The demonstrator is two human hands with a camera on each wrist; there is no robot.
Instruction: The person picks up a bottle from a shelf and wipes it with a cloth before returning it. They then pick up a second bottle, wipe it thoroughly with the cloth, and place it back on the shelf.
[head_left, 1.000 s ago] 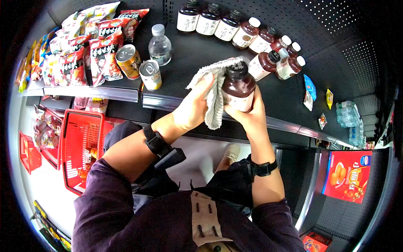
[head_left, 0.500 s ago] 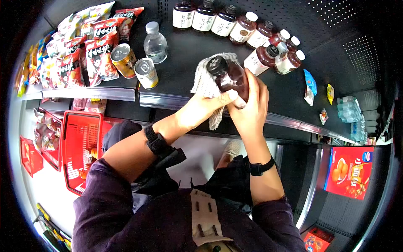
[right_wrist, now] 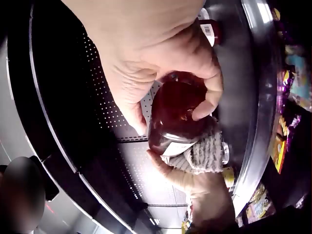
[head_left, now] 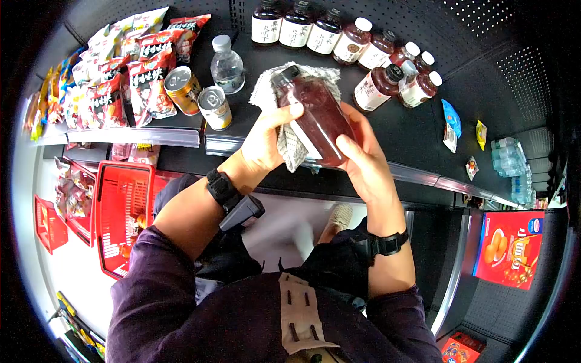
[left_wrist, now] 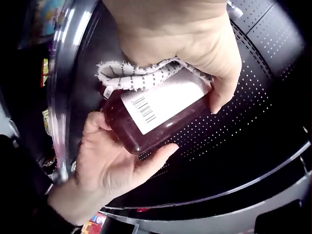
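A dark red bottle [head_left: 319, 118] with a black cap lies tilted between both hands above the shelf edge. The left hand [head_left: 266, 136] grips its side through a grey-white knitted cloth [head_left: 293, 148], thumb on the bottle. Around the bottle's base end curl the fingers and thumb of the right hand [head_left: 368, 163]. In the left wrist view a white barcode label [left_wrist: 163, 100] faces the camera, with the left hand [left_wrist: 190, 44] above and the right hand [left_wrist: 109, 161] at the base. The right wrist view shows the bottle [right_wrist: 178, 109] under the right hand [right_wrist: 156, 53].
Dark bottles with white labels [head_left: 295, 30] stand along the shelf's back, several more [head_left: 376, 89] at the right. A clear bottle [head_left: 227, 68], two cans [head_left: 214, 109] and snack bags [head_left: 148, 85] stand left. Red baskets [head_left: 124, 212] are at lower left; a red box [head_left: 509, 249] is at right.
The bottle has turned from upright to tilted, its cap now toward the upper left and its base toward the right hand. The cloth has spread behind it, and the left hand has shifted left.
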